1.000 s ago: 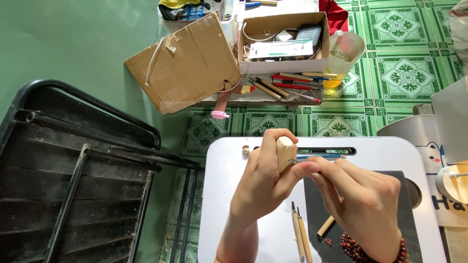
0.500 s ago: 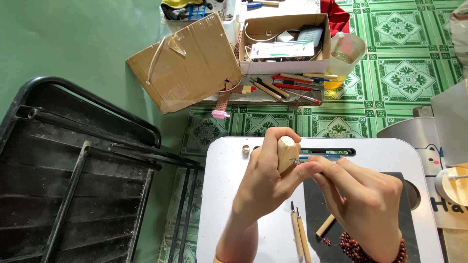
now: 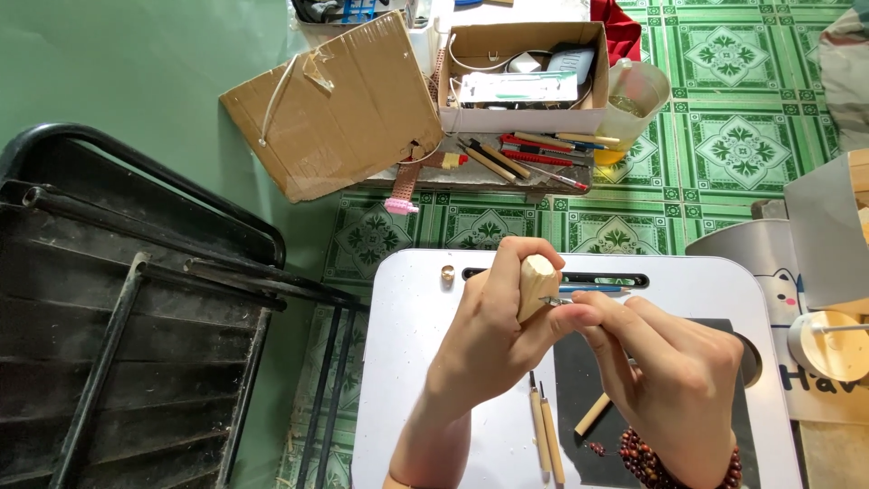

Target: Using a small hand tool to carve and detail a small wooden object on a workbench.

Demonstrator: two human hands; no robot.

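Between left fingers (image 3: 507,272): wooden piece (image 3: 536,282)

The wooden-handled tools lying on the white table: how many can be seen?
3: two lie side by side below the left hand, one on the dark mat by the right hand. The hands may hide more.

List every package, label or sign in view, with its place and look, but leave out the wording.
Open cardboard box: on the floor at top, brown, rectangular, holding odds and ends.
Flat packet: lying across that box, long, white with green print.
Cardboard sheet: left of the box, brown, flattened, taped.
Printed panel: right edge, white with dark lettering and a cat drawing.
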